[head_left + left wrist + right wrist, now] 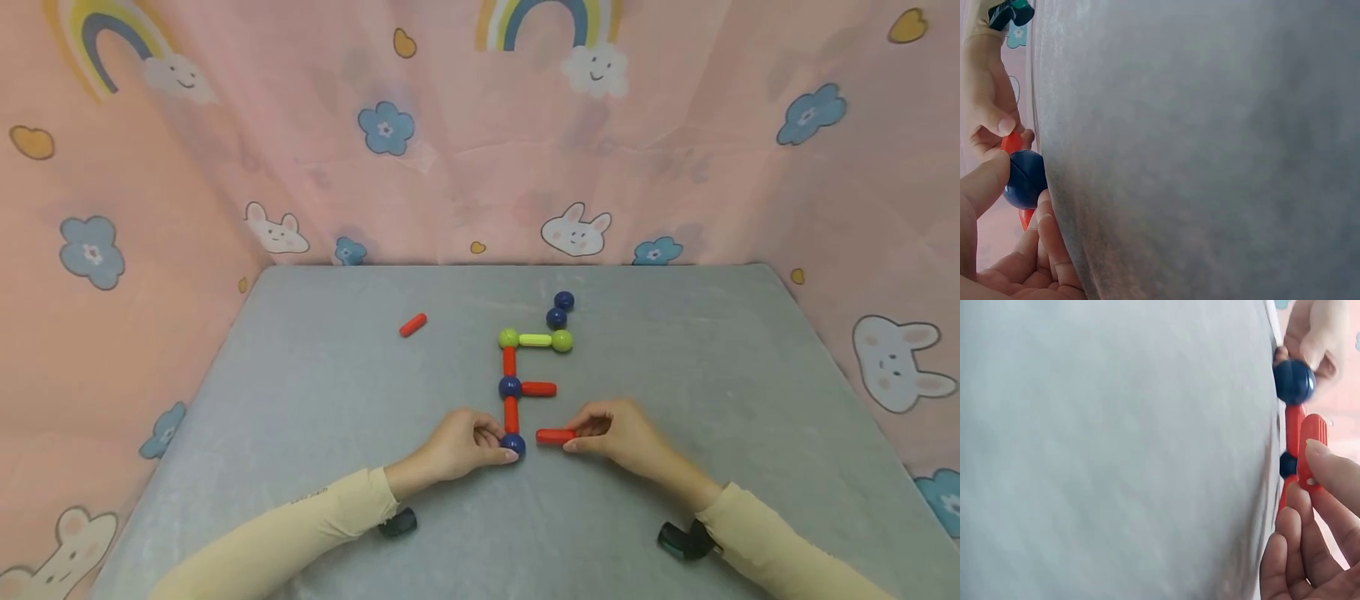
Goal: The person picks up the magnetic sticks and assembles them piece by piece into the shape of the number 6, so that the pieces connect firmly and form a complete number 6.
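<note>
My left hand (467, 446) pinches a dark blue ball (513, 446) between thumb and fingers at the near end of a figure of rods and balls. In the left wrist view the same ball (1025, 179) shows large between thumb and fingertips. Two red rods (511, 414) run up from it through a middle blue ball (510, 387), which bears a red side rod (538, 389). At the top, a yellow-green rod (535, 340) joins two green balls (562, 341). My right hand (618, 433) pinches a red rod (555, 436), its free end pointing at the near ball across a small gap.
Two loose dark blue balls (557, 318) touch each other beyond the figure. A single red rod (413, 325) lies at the back left of the grey table (322, 375). Pink printed cloth (465, 167) hangs behind and at both sides.
</note>
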Action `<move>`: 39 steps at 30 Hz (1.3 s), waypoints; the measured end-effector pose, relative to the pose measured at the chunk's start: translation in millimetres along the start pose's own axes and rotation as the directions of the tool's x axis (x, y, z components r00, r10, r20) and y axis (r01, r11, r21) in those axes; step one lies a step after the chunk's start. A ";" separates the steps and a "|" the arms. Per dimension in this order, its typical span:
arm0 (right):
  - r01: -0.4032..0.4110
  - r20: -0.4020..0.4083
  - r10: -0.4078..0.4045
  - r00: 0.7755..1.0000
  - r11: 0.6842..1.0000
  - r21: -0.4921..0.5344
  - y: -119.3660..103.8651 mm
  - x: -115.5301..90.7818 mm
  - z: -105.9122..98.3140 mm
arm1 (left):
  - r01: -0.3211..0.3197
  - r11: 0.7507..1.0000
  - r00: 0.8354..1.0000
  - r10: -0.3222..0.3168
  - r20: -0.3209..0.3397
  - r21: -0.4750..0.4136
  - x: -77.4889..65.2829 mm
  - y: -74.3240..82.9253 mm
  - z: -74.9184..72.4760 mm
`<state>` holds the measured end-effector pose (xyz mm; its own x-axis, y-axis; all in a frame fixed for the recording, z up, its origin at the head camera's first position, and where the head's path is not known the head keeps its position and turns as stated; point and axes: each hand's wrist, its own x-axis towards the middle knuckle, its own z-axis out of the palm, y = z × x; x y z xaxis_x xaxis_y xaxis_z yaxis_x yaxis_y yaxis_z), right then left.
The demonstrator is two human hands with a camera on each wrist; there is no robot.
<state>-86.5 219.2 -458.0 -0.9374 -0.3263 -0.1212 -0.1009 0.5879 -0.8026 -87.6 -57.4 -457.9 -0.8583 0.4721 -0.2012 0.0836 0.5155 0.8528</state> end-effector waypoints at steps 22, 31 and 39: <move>0.026 -0.002 -0.026 1.000 0.999 -0.019 -3.6 -3.2 15.8 | -0.006 1.000 1.000 0.006 0.001 -0.005 -0.5 0.1 -1.4; 0.020 -0.004 -0.020 1.000 1.000 -0.013 -2.9 -3.5 17.1 | -0.013 1.000 1.000 0.013 0.006 -0.005 -0.6 0.3 -1.1; 0.027 -0.003 -0.027 1.000 1.000 -0.004 -4.8 -5.2 17.2 | -0.020 1.000 1.000 0.020 0.009 -0.018 -2.0 2.7 -1.8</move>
<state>-75.4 205.3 -463.6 -0.9352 -0.3402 -0.0979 -0.1275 0.5817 -0.8033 -86.6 -58.2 -454.4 -0.8518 0.4889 -0.1882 0.0919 0.4932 0.8650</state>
